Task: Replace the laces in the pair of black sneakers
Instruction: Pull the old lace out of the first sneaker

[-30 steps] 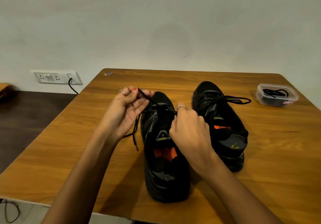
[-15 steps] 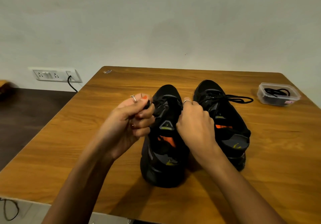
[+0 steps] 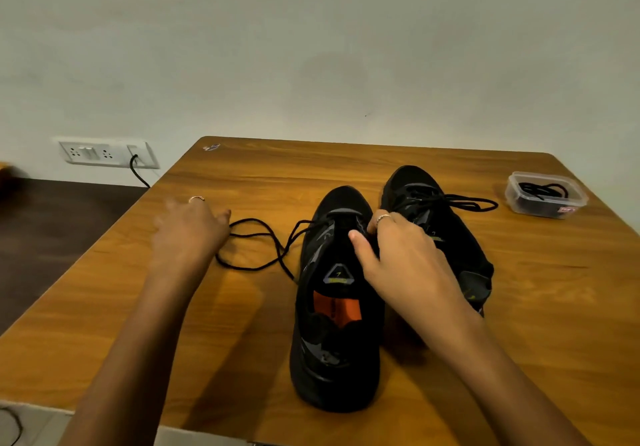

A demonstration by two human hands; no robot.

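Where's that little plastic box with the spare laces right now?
In the head view, the plastic box sits near the table's far right corner, just right of the laced right-side sneaker, touching neither shoe.

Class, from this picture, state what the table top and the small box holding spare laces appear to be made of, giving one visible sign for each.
Table top: wood or wood-look laminate, smooth; grain lines.
Box: clear plastic, probably; laces visible through it.
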